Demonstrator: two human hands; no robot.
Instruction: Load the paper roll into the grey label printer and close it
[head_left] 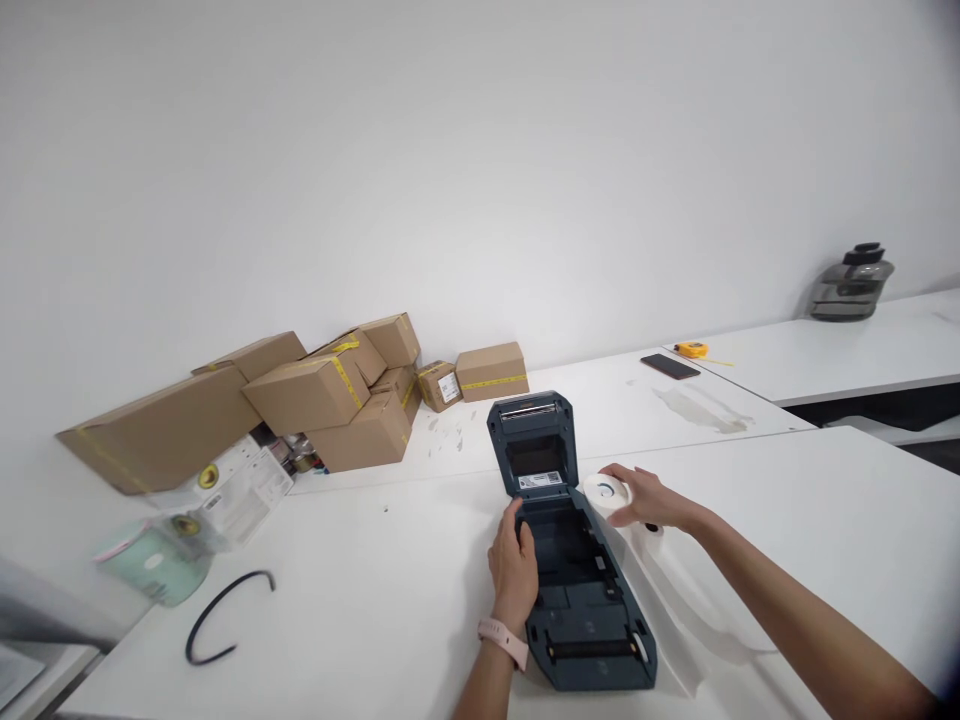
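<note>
Printer (570,570), just one, stood open on the white desk (375,610), its single lid (532,445) tipped up at the far end. From where I stood I counted two hands at it. The right hand (637,497) had its grip closed around one white roll (602,492), just beside the printer's right edge near the hinge. The left hand (516,565), one pink band (502,642) on its wrist, touched the left edge; I could not tell whether its grip was tight or merely resting. At least two strips of white paper (679,650) trailed along the right side. Behind, at least seven cartons (360,430) made a heap, with two smaller boxes (491,372) to its right. Farther right lay one phone (670,366) and one yellow tape measure (691,350); one black curved cord (221,610) lay at left.
</note>
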